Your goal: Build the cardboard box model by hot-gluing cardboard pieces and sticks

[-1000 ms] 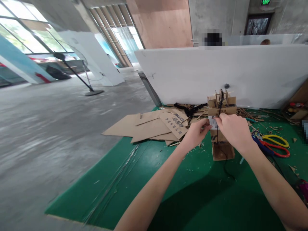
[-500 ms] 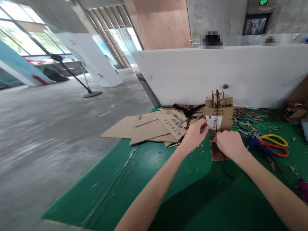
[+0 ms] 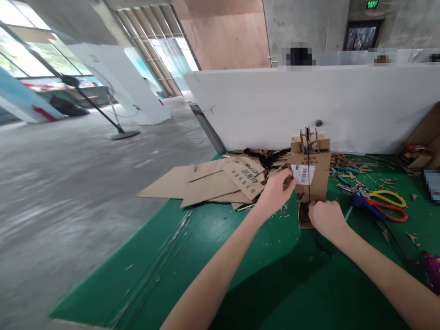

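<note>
Both of your bare forearms point(image 3: 222, 266) reach forward over the green table point(image 3: 192, 238). Your right hand point(image 3: 328, 220) is the nearer one, closed in a fist at the lower part of the upright cardboard build point(image 3: 319, 176), and the black cord point(image 3: 309, 183) runs straight down the build's front into your grip. Your left hand point(image 3: 277, 190) sits a little farther out, fingers curled in with the thumb close to them, at the build's left edge beside the white label point(image 3: 302, 175); whether they pinch the card, I can't tell. To your right lie a blue tool point(image 3: 366, 205), a yellow handle point(image 3: 392, 196) and a red handle point(image 3: 395, 216). Flat cardboard sheets point(image 3: 206, 183) overlap to the left of your build. Behind the table's clutter stands a white panel point(image 3: 275, 101); well off to your left is a floor stand point(image 3: 125, 135), and farthest, a green exit sign point(image 3: 371, 4) glows above a doorway point(image 3: 362, 35).
</note>
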A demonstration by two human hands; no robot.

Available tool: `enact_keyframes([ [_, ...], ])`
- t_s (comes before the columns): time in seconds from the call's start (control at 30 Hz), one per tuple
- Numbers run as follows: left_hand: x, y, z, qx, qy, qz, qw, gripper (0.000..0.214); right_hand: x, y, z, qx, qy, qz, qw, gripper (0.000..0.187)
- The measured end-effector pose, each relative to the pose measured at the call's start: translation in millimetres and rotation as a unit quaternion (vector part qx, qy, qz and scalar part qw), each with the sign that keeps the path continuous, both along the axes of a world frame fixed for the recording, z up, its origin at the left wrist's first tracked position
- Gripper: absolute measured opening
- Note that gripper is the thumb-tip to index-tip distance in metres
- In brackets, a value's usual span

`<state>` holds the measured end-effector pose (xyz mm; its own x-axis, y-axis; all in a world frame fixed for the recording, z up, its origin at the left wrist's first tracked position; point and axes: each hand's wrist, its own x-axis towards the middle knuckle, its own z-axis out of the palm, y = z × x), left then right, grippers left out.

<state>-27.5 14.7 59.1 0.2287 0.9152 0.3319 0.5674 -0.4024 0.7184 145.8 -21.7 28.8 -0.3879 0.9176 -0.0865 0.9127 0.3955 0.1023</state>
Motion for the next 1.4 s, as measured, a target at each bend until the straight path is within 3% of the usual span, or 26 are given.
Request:
enact_keyframes([
  [0.43, 2, -2, -1.7, 0.061, 0.020, 0.024, 0.998, 0.013, -4, -9, 3.7, -0.034, -0.005, -0.014, 0.999, 0.028],
  [0.93, -7, 3, -0.3, 0.046, -0.002, 0.046, 0.998, 0.013, -13, -14, -1.2, -0.016, 0.039, 0.001, 0.999, 0.029],
  [1.13, -12, 6, 4.7, 0.048, 0.021, 0.044, 0.998, 0.012, -4, -22, 29.1, 0.014, 0.060, 0.002, 0.998, 0.043],
  [1.27, -11, 4, 8.6, 0.046, 0.001, 0.058, 0.997, 0.010, 13, -24, 57.1, 0.063, 0.071, -0.006, 0.995, 0.041],
  [1.4, -10, -2, 10.6, 0.106, -0.056, 0.075, 0.990, 0.031, 32, -19, 72.4, 0.161, 0.124, -0.032, 0.979, 0.032],
])
